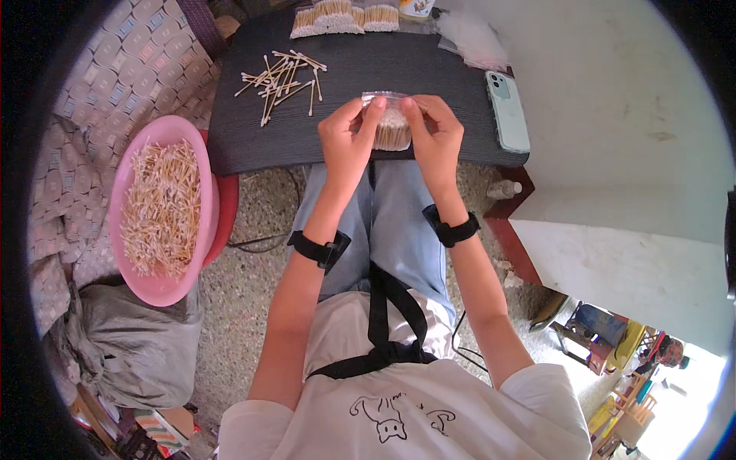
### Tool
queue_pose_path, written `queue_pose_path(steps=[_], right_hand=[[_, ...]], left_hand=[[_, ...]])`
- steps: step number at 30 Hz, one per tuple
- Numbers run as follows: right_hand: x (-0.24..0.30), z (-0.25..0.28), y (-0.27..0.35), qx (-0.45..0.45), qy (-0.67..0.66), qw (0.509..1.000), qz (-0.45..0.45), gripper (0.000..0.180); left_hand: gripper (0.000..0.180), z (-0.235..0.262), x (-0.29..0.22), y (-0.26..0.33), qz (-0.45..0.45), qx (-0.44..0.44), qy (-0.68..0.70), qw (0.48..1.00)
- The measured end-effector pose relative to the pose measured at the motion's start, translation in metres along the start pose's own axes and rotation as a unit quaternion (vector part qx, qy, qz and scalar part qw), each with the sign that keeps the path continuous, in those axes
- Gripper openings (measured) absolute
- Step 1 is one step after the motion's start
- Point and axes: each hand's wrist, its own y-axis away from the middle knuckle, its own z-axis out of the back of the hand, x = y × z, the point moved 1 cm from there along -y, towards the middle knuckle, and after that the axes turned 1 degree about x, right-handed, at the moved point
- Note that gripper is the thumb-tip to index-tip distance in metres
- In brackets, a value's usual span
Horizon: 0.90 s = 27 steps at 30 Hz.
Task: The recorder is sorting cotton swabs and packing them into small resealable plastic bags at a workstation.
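Observation:
Between my two hands, over the front edge of the dark table (429, 69), is a small clear plastic bag (392, 132) packed with cotton swabs. My left hand (349, 138) pinches the bag's top edge at its left corner, thumb on top. At the right corner my right hand (435, 138) grips the same edge, thumb and fingers closed. The swabs' white tips show just under the bag's mouth. A loose heap of cotton swabs (284, 80) lies on the table left of my hands.
Filled swab bags (333, 19) line the table's far edge, near a stack of clear empty bags (474, 38). A pale phone (507, 111) lies at the right edge. A pink basin (123, 230) heaped with swabs stands at left. A white wall (613, 100) borders the right side.

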Motion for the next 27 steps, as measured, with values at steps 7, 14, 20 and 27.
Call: queue_pose_path(steps=[7, 14, 20, 27], right_hand=[[0.020, -0.002, -0.003, -0.002, 0.122, 0.991, 0.056, 0.016], [0.010, 0.007, -0.002, 0.044, 0.004, 0.996, -0.083, 0.025], [0.019, 0.004, 0.000, 0.051, -0.086, 0.984, -0.150, 0.025], [0.004, 0.016, 0.000, 0.125, -0.084, 0.970, -0.192, 0.021]], left_hand=[[0.019, 0.005, -0.019, -0.002, -0.046, -0.021, -0.084, 0.995], [0.021, 0.011, -0.016, 0.003, 0.144, 0.068, 0.125, 0.979], [0.021, 0.014, -0.015, 0.003, 0.231, 0.105, 0.190, 0.949], [0.018, 0.010, -0.007, 0.008, 0.251, 0.093, 0.189, 0.945]])
